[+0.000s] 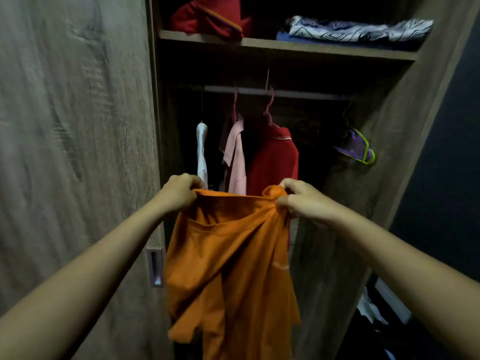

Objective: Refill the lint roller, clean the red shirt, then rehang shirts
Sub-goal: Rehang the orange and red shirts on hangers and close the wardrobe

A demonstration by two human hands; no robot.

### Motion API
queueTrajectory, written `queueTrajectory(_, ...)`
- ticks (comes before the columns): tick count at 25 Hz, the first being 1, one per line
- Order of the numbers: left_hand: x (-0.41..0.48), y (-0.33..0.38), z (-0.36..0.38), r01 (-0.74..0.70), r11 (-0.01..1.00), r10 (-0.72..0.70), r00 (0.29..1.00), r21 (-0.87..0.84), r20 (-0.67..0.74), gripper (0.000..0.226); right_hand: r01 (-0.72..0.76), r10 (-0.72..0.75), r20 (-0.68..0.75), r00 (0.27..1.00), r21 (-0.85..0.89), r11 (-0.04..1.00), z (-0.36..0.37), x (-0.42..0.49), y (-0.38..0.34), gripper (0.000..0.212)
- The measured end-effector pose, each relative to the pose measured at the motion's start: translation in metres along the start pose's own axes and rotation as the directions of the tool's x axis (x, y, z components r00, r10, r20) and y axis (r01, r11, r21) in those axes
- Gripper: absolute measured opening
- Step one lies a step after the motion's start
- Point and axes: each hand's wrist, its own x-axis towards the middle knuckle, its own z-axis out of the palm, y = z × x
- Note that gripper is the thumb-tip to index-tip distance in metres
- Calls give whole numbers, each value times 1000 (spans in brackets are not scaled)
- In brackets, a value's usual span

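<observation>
I'm gripping the crumpled orange cotton shirt (228, 255) with my left hand (181, 189) and right hand (298, 201), both clamped on the top edge; spreading it flat before hangering probably helps.

Both bare forearms are extended forward and upward, converging toward centre. The left hand (181, 190) is held knuckles-up, its fingers curled over the top edge of the orange fabric shirt (228, 268). The right hand (298, 201) is raised level with it, thumb and fingers bunched on the same edge. The hands are set apart.
</observation>
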Motion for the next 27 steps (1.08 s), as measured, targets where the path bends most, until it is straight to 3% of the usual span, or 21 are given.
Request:
queueTrajectory(3, -1, -9, 2, 50, 984, -56, 998, -169, -26, 24, 46, -70, -60, 996, -328, 944, -7, -11, 4, 19)
queueTrajectory(5, -4, -10, 2, 17, 973, -22, 1000, -230, -19, 23, 149, -186, -61, 981, -382, 912, -14, -19, 6, 22)
queueTrajectory(8, -6, -5, 3, -100, 913, 92, 995, -396, -38, 35, 306, -226, 223, 948, -460, 833, -27, -27, 4, 40)
queueTrajectory(10, -6, 4, 5, -232, 936, 225, 973, -264, -56, 44, 301, -130, 317, 940, -582, 755, -35, -28, 5, 49)
queueTrajectory(12, -6, 19, 10, -348, 934, 353, 934, 86, -55, 38, 205, -39, 260, 965, -652, 730, -42, -30, 7, 48)
queueTrajectory(14, -8, 30, 24, -368, 870, 412, 908, 329, -74, 36, 87, -18, 123, 992, -582, 809, -43, -35, 8, 42)
queueTrajectory(16, -13, 30, 45, -349, 861, 379, 925, 370, -9, 50, 15, -50, -69, 996, -440, 898, -43, -40, 10, 17)
queueTrajectory(19, -18, 22, 53, -350, 819, 233, 927, 455, 294, 70, -82, -92, -269, 959, -570, 817, -52, -44, 13, 12)
queueTrajectory(21, -11, 25, 39, -383, 845, 269, 908, 374, 321, 54, -195, -13, -312, 950, -624, 756, -60, -49, 13, 18)
queueTrajectory(24, 1, 35, 20, -309, 941, 277, 938, 137, 209, 34, -331, 171, -301, 938, -632, 701, -65, -53, 15, 20)
queueTrajectory(27, 13, 43, 25, -317, 942, 280, 921, 108, 270, 40, -349, 292, -190, 937, -514, 784, -64, -50, 24, 27)
